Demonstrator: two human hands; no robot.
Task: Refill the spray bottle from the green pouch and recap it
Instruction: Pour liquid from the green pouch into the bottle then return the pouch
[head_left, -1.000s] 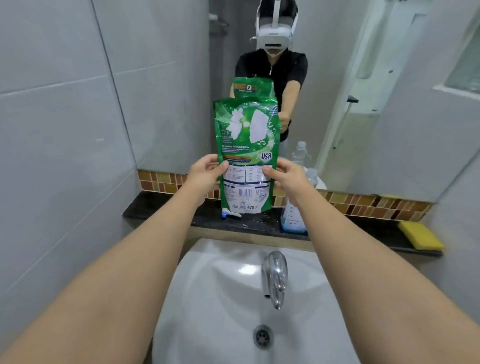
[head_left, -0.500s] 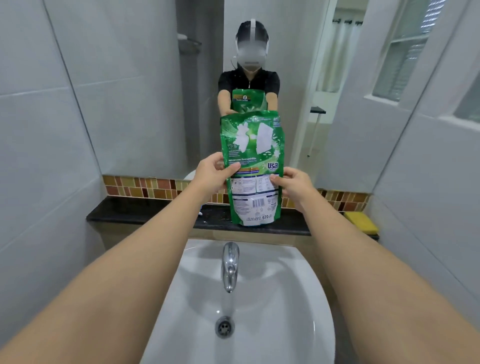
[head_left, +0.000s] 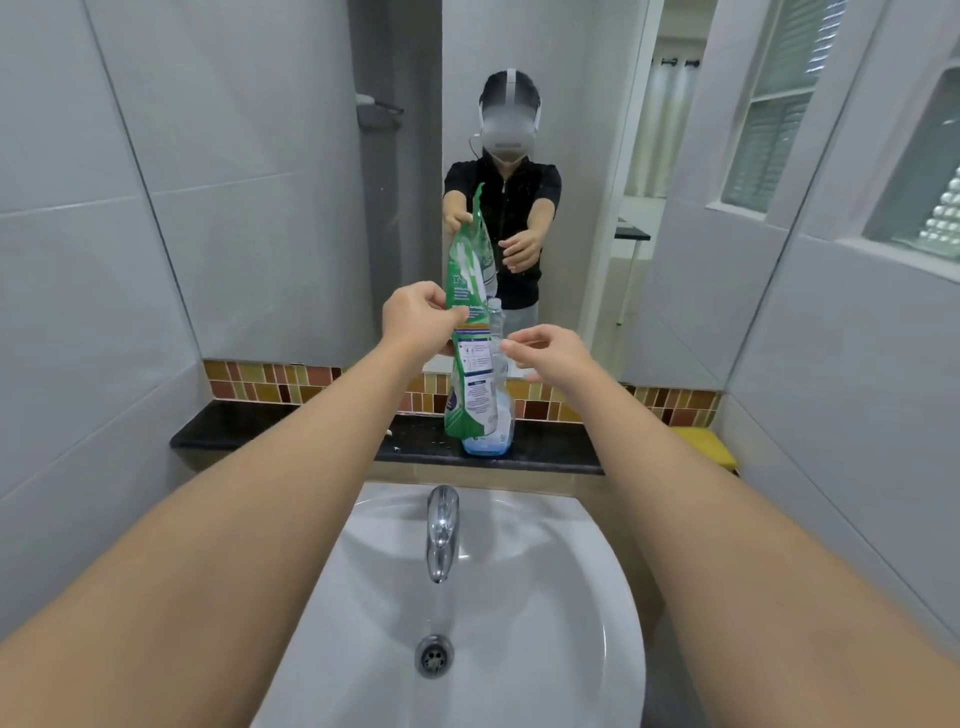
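left hand (head_left: 418, 317) pinches the green pouch (head_left: 470, 353) upright and edge-on over the dark ledge (head_left: 291, 434), right hand (head_left: 545, 353) loose and holding nothing beside the spray bottle (head_left: 493, 415)

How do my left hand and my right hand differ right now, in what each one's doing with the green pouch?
The left hand pinches the green pouch at its edge and holds it upright; the right hand holds nothing. The left hand's fingers are curled onto the pouch; the right hand's are loosely spread, just right of the pouch. Both hands reach out over the sink toward the black ledge.
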